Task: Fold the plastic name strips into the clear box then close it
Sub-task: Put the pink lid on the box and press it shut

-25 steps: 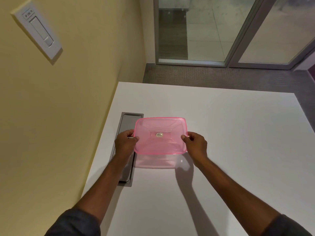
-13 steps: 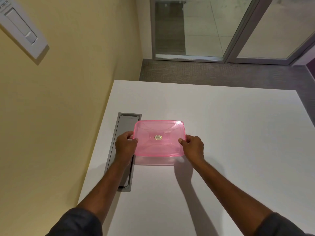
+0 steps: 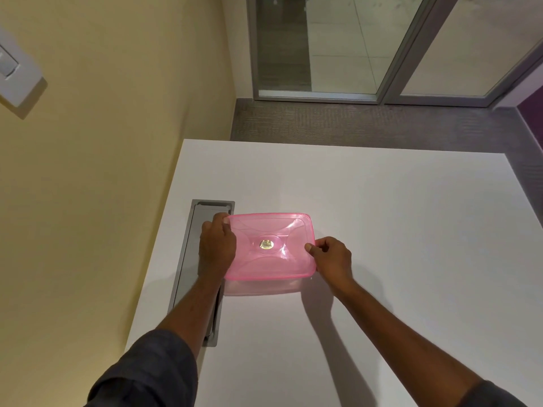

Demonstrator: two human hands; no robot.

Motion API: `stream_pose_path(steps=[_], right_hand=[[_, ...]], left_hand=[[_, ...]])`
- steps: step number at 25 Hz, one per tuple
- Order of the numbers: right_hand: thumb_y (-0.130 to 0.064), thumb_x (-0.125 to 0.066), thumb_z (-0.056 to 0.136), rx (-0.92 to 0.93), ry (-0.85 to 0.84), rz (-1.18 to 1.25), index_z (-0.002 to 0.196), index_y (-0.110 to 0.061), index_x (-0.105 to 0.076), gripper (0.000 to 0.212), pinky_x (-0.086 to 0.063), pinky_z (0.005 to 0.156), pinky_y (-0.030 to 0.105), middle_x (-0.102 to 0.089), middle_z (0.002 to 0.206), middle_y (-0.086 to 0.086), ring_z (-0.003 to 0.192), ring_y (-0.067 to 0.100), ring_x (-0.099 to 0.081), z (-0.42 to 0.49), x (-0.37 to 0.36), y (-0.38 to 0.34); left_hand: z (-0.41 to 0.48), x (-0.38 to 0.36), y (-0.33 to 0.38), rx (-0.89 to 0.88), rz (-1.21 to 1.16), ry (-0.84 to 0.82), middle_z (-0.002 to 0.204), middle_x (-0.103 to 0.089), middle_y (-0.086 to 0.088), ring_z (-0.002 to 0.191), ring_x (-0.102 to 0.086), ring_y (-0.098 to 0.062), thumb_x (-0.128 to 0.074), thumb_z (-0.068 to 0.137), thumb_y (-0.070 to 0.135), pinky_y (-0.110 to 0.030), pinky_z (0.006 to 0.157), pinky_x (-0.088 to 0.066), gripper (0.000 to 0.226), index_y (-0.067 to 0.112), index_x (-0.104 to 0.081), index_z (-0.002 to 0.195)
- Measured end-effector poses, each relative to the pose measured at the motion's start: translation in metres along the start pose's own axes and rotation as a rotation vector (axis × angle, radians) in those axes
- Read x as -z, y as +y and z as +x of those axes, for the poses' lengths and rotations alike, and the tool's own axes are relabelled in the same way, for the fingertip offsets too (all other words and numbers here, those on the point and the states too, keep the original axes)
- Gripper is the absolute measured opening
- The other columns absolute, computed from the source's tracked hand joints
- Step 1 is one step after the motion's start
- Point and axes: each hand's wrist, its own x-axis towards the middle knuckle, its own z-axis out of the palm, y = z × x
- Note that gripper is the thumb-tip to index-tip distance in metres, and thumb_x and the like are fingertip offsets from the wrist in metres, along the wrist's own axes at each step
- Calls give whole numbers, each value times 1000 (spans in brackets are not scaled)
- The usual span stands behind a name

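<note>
A translucent pink lid [image 3: 269, 245] with a small gold sticker at its middle lies over the clear box [image 3: 261, 287], whose front wall shows just below the lid's near edge. My left hand [image 3: 216, 245] grips the lid's left edge, thumb on its far left corner. My right hand [image 3: 332, 257] pinches the lid's right edge between thumb and fingers. No name strips are visible; the box's inside is hidden under the lid.
The box sits on a white table [image 3: 382, 230]. A grey recessed cable tray [image 3: 202, 259] runs along the table's left side, partly under my left arm. A yellow wall stands at the left, with glass doors and grey carpet beyond the table's far edge.
The lid has come down from above the box onto it. Both hands stayed on its short edges, and my left thumb has moved to the far left corner.
</note>
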Motion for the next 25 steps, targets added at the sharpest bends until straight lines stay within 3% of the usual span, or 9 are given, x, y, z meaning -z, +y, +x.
stream_pose_path(steps=[5, 11, 14, 20, 25], right_hand=[[-34, -82, 88, -12, -17, 50, 82, -19, -70, 20, -65, 80, 53, -74, 81, -2, 79, 26, -74, 2, -1, 5], [-33, -81, 90, -6, 4, 60, 84, -16, -73, 19, -64, 84, 49, -75, 83, -3, 81, 22, -73, -2, -1, 3], [-29, -83, 89, -82, -11, 140, 82, -16, -74, 17, -66, 84, 51, -77, 84, 1, 83, 26, -75, 2, 0, 4], [-24, -82, 90, -129, -6, 161, 84, -18, -76, 10, -66, 86, 53, -79, 89, 1, 88, 27, -77, 5, -2, 3], [-38, -77, 95, -213, -110, 117, 87, -1, -66, 39, -68, 82, 52, -77, 87, 11, 76, 30, -76, -2, 0, 6]], left_hand=[[5, -8, -2, -59, 54, 76, 107, -61, -17, 93, -64, -44, -35, 114, 33, -45, 74, -49, 29, 16, -58, 118], [4, -11, -11, -110, 78, 109, 99, -62, -13, 84, -65, -41, -35, 114, 33, -41, 68, -49, 24, 19, -55, 113], [5, -11, -12, -110, 94, 100, 94, -59, -11, 81, -63, -40, -35, 114, 33, -40, 66, -48, 24, 19, -55, 112], [3, -9, -13, -160, 92, 82, 92, -55, -9, 78, -65, -40, -34, 113, 51, -45, 70, -57, 38, 21, -58, 110], [3, -11, -13, -117, 87, 62, 95, -54, -8, 81, -65, -38, -32, 112, 52, -42, 74, -54, 38, 25, -59, 115]])
